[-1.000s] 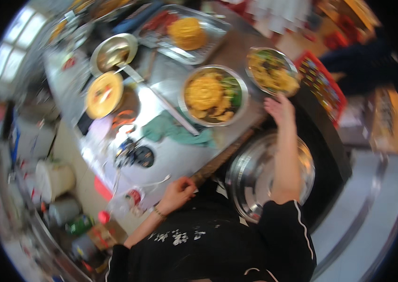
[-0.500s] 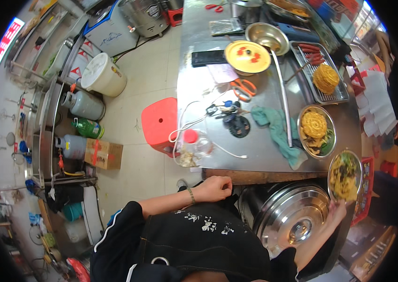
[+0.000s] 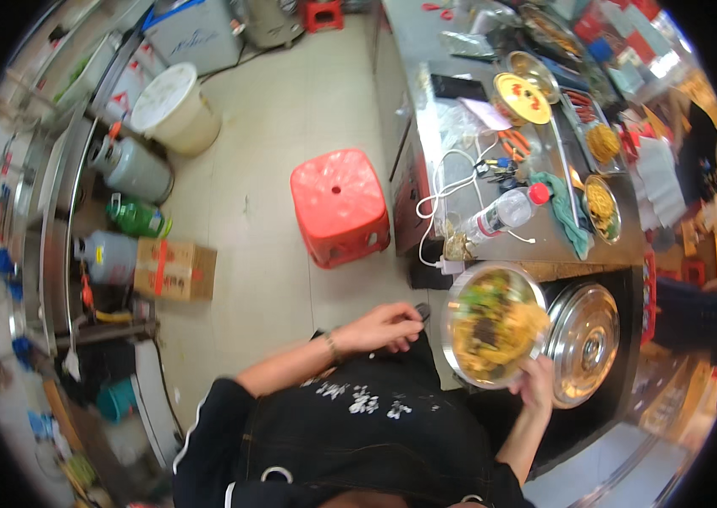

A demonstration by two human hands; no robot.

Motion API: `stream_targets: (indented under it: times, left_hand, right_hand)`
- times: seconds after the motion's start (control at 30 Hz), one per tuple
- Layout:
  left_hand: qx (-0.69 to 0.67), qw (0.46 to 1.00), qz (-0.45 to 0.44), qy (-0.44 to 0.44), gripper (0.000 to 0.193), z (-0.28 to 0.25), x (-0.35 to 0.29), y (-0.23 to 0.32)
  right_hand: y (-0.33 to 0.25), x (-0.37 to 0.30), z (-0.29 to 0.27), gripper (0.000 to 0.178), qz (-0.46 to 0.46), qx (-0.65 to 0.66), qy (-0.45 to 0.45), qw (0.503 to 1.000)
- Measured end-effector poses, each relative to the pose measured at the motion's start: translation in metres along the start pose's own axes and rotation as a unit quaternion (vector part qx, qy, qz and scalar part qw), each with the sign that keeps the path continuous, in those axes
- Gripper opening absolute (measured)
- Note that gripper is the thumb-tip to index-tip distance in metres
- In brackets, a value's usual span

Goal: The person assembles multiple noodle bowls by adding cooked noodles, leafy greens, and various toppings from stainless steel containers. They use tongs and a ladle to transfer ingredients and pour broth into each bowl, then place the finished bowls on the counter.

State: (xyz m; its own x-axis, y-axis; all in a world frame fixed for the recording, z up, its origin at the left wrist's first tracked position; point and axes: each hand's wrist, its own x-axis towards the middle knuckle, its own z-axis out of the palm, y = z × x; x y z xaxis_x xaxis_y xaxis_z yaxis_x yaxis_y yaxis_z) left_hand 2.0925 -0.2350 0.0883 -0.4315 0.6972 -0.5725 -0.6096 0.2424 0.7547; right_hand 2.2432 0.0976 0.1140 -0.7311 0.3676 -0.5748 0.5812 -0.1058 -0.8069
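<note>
A round metal bowl (image 3: 453, 315) is tilted in front of me, with my right hand (image 3: 534, 383) closed on its near right rim. In it lies food (image 3: 498, 326): yellow fried pieces, chopped greens and a dark heap in the middle. My left hand (image 3: 388, 327) hovers left of the bowl, apart from it. Its fingers are loosely bent and a little apart, and nothing shows in them. Just right of the bowl stands a big pot with a shiny steel lid (image 3: 587, 345); the bowl hides part of its left side.
A red plastic stool (image 3: 337, 199) stands on the tiled floor ahead. On the steel table are a clear bottle (image 3: 501, 213), a green cloth (image 3: 568, 222), white cables, orange scissors and another food bowl (image 3: 602, 209). A carton (image 3: 174, 269) and gas cylinders (image 3: 131, 169) line the left side.
My right hand has brought the food bowl leftward from beside the table's right corner to in front of me. The view has turned left, and my left hand's fingers have loosened.
</note>
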Motion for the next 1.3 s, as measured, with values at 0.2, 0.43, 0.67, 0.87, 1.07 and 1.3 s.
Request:
stream_targets:
  times: [0.2, 0.43, 0.67, 0.87, 1.07, 1.3]
  left_hand:
    - [-0.094, 0.986, 0.035, 0.130, 0.039, -0.092, -0.104, -0.006]
    - [-0.178, 0.956, 0.057, 0.227, 0.039, -0.224, -0.140, -0.012]
    - [-0.146, 0.913, 0.082, 0.372, 0.033, -0.362, -0.162, 0.048]
    - [-0.142, 0.907, 0.114, 0.381, 0.033, -0.473, -0.171, 0.110]
    - [-0.117, 0.901, 0.092, 0.408, 0.028, -0.602, -0.159, 0.167]
    - [0.008, 0.930, 0.082, 0.359, 0.024, -0.780, -0.111, 0.294]
  right_hand:
    - [-0.059, 0.042, 0.186, 0.019, -0.021, -0.090, -0.217, 0.972]
    - [-0.109, 0.114, 0.351, 0.022, -0.037, -0.119, -0.340, 0.932]
    - [-0.174, 0.186, 0.517, 0.023, -0.084, -0.149, -0.406, 0.897]
    - [-0.232, 0.240, 0.571, 0.046, -0.055, -0.044, -0.351, 0.934]
    - [-0.265, 0.348, 0.489, 0.050, -0.077, 0.212, 0.182, 0.957]
    - [-0.242, 0.374, 0.429, 0.073, -0.037, 0.358, 0.485, 0.797]
